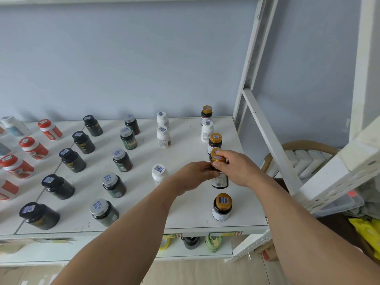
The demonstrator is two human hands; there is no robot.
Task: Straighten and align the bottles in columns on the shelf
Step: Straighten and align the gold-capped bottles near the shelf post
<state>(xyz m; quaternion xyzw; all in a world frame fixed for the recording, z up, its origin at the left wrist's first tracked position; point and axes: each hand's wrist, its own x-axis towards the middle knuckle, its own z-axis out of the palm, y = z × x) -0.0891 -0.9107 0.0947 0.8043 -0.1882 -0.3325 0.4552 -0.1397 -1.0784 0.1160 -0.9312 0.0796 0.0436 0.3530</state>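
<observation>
Bottles stand upright in columns on the white shelf [185, 219], each column running from the front edge back to the rear edge by the blue wall [123, 58]. Near the right edge runs the gold-capped column: the held bottle [220, 177] is a dark, gold-lidded one standing about midway along it. Left hand [193, 177] has its fingers curled round the left side of this bottle below the cap; right hand [236, 167] pinches the cap from the right, thumb and fingers closed on its rim. A second gold cap [216, 151] shows just behind the held bottle, touching or nearly touching the right fingers. Another gold-capped bottle [222, 206] stands apart toward the front edge, and a white bottle [207, 131] sits in the same column farther back. Left of the hands stands a lone white bottle [158, 174], partly hidden by the left wrist. Further left run columns of silver-capped dark bottles [114, 185], black-capped bottles [58, 186] and red-capped bottles [34, 148]. White frame uprights [250, 68] rise from the right rear corner.
</observation>
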